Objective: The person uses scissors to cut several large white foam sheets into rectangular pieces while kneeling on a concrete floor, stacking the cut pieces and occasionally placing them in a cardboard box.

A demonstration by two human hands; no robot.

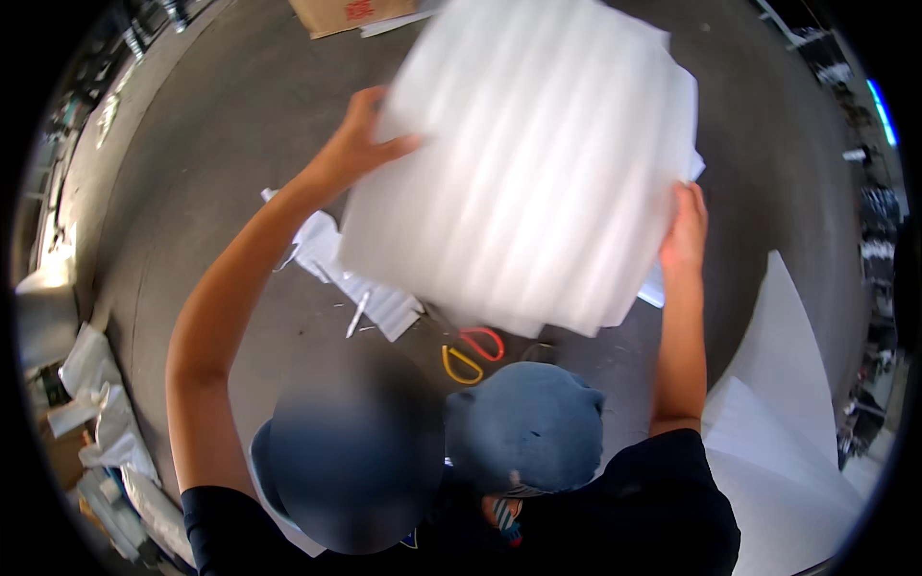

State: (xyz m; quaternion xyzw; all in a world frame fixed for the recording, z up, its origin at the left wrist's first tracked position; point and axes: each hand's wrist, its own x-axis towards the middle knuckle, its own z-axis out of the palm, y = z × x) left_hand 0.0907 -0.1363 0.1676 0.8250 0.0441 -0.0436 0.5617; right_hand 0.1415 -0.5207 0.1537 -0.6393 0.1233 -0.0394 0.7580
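Between my hands is a stack of white foam sheets (523, 163), raised above the floor and blurred by motion. My left hand (375, 139) grips its left edge, thumb lying on the top face and fingers mostly hidden behind. On the right edge my right hand (685, 226) is closed round the sheets. Below the stack, scissors with one red and one yellow handle loop (462, 365) lie on the floor; their blades are hard to make out. Crumpled white scraps (384, 305) lie to the left of the scissors, partly under the foam.
A blue plush toy (526, 427) sits close to my body, beside a blurred blue-grey rounded thing (351, 470). Large white sheeting (778, 413) stands at the right. White wrapping and packages (115, 422) lie at the left. A cardboard box (336, 17) is at the far edge.
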